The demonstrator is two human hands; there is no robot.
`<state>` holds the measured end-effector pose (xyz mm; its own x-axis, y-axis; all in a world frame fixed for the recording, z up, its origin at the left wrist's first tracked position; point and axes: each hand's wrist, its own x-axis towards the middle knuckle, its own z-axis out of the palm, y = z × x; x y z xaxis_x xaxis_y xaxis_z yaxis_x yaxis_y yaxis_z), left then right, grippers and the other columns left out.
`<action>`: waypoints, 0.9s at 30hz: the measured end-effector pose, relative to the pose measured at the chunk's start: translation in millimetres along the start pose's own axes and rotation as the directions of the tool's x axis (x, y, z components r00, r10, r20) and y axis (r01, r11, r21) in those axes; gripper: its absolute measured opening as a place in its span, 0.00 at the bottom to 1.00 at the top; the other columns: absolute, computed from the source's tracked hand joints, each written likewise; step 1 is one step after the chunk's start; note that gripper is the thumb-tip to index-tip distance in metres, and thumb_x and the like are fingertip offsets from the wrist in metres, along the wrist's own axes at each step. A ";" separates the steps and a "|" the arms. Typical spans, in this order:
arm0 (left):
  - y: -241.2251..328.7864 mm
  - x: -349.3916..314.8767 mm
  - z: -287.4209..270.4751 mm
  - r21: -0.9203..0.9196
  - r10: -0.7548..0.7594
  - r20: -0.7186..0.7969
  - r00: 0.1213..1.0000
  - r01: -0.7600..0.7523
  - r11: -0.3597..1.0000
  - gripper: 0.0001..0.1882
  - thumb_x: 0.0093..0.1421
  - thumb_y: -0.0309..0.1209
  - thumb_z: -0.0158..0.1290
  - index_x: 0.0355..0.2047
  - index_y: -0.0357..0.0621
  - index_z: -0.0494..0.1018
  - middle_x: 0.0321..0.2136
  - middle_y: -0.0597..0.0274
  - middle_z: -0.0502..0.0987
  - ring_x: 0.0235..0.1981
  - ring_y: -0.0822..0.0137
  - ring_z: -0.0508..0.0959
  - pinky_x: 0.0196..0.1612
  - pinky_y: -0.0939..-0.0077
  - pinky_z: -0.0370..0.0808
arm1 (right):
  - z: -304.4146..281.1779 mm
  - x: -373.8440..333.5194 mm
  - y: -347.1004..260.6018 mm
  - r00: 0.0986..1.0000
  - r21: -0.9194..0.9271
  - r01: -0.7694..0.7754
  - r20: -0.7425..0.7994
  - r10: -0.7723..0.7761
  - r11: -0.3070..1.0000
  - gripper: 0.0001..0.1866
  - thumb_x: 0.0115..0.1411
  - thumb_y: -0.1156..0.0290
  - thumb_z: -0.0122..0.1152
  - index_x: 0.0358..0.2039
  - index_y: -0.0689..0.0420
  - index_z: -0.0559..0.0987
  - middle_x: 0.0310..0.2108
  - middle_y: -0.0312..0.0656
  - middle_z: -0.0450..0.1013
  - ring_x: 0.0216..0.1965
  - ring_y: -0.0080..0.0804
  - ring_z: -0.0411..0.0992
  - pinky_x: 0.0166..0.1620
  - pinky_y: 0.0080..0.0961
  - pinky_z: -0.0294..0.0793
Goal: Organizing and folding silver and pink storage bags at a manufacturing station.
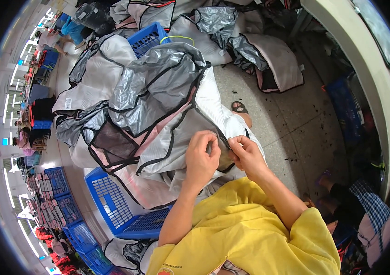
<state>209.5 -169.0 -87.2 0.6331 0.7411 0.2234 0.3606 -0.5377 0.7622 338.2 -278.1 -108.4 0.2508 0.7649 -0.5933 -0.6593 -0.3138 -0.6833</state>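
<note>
One big floppy cloth piece (165, 119) lies in a heap just past the blue basket (108, 197) and to its right, with a pale pink flap hanging over the basket's rim. The cloth is light gray and shiny silver, with black edges, pink strips and a dark mesh window (114, 142) on the side close to the basket.

To the right of the basket, two bare hands meet over the cloth. The left hand (203, 153) is the one nearer the basket. Its fingers curl in and its thumb bends toward them, but it is hard to tell if it has hold of anything. The right hand (246, 155) is a bit farther from the basket, and its thumb and finger pinch the cloth at a black edge.

The yellow shirt (245, 224) of the person is to the right of the basket too. A foot in a dark sandal (239, 107) rests on the gray floor (282, 137), past the basket and to its right.

More blue baskets (82, 236) stand in a row to the left of the basket, near stacks of folded cloth (43, 197). Well past the basket, there is a far blue basket (148, 39) with a yellow-green band. Far to the right of the basket are a pale curved table (360, 50) and another person in checked cloth (371, 201).
</note>
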 end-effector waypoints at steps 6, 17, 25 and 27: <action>18.2 -12.0 -16.4 0.161 0.184 -0.050 0.982 -0.174 0.971 0.08 0.56 0.19 0.59 0.36 0.37 0.73 0.41 0.52 0.78 0.47 0.48 0.78 0.51 0.56 0.76 | -25.6 -7.5 -5.3 0.986 0.112 0.135 -0.108 -0.123 0.984 0.15 0.76 0.56 0.54 0.45 0.56 0.75 0.26 0.30 0.72 0.20 0.12 0.59 0.22 0.14 0.54; 53.1 -84.5 -3.4 0.069 0.256 0.162 0.953 -0.269 0.961 0.21 0.51 0.21 0.61 0.48 0.40 0.79 0.46 0.57 0.78 0.53 0.52 0.77 0.55 0.56 0.74 | -41.1 -4.4 -6.9 0.829 -0.406 0.488 -0.062 -0.556 0.773 0.12 0.73 0.68 0.58 0.53 0.60 0.77 0.33 0.26 0.70 0.28 0.11 0.61 0.31 0.13 0.61; -6.8 -56.8 -115.6 0.579 0.202 -0.276 0.940 -0.006 0.815 0.16 0.53 0.22 0.62 0.44 0.44 0.82 0.46 0.59 0.78 0.55 0.51 0.75 0.57 0.54 0.71 | 5.4 7.7 2.6 0.870 -0.502 0.404 -0.046 -0.490 0.765 0.10 0.67 0.69 0.67 0.42 0.63 0.80 0.25 0.25 0.67 0.26 0.13 0.60 0.28 0.17 0.61; -1.5 -46.1 -132.7 0.728 0.092 -0.169 0.981 0.062 0.683 0.15 0.53 0.24 0.64 0.42 0.46 0.82 0.46 0.59 0.78 0.55 0.52 0.75 0.57 0.56 0.71 | 15.0 15.1 1.4 0.839 -0.576 0.427 -0.035 -0.543 0.697 0.12 0.66 0.68 0.69 0.43 0.63 0.80 0.24 0.27 0.66 0.25 0.15 0.61 0.28 0.19 0.62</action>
<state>88.8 -149.1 -18.0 0.5384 0.7458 0.3923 0.7839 -0.6141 0.0916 330.5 -258.5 -111.9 0.5931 0.7926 -0.1413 0.0561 -0.2157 -0.9748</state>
